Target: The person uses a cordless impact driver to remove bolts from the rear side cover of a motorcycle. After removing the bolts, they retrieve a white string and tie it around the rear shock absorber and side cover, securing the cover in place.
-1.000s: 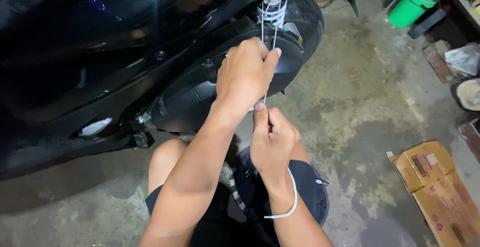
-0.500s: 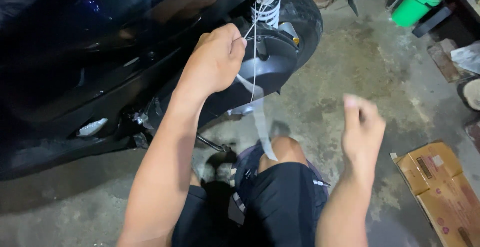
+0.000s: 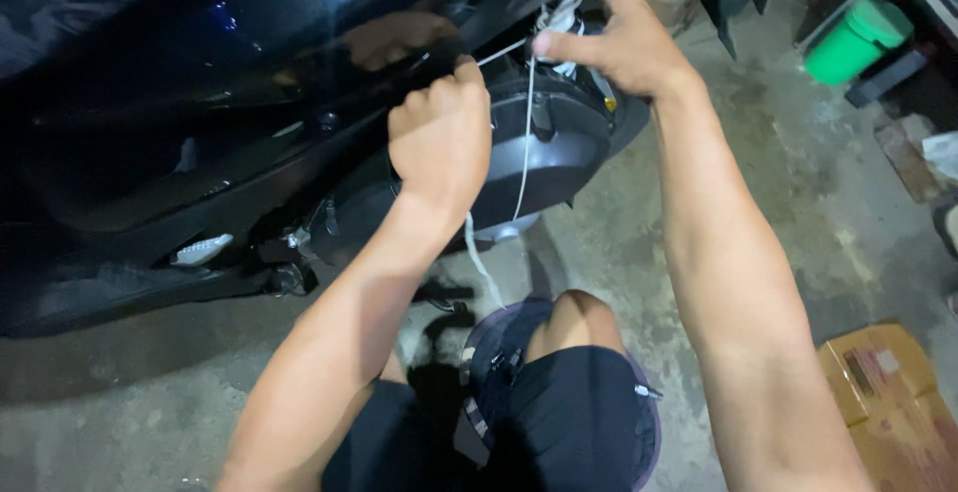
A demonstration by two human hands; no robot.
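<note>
A glossy black scooter [image 3: 200,103] fills the upper left, its dark engine cover [image 3: 559,153] in the middle. My left hand [image 3: 444,138] is fisted around a thin white cord [image 3: 524,153] in front of the cover. One end of the cord runs taut up to my right hand [image 3: 609,38], which pinches it beside a white knot on the scooter's rear. The rest of the cord hangs down toward my knee [image 3: 569,317].
A green bucket [image 3: 853,43] stands at the upper right by dark shelving. A cardboard box [image 3: 888,392] lies on the concrete floor at the lower right. A chrome footrest [image 3: 200,249] sticks out low on the scooter's left.
My right hand has let go near my left wrist, swung out to the right, then risen to the knot at the scooter's rear. The left hand stayed gripping the cord.
</note>
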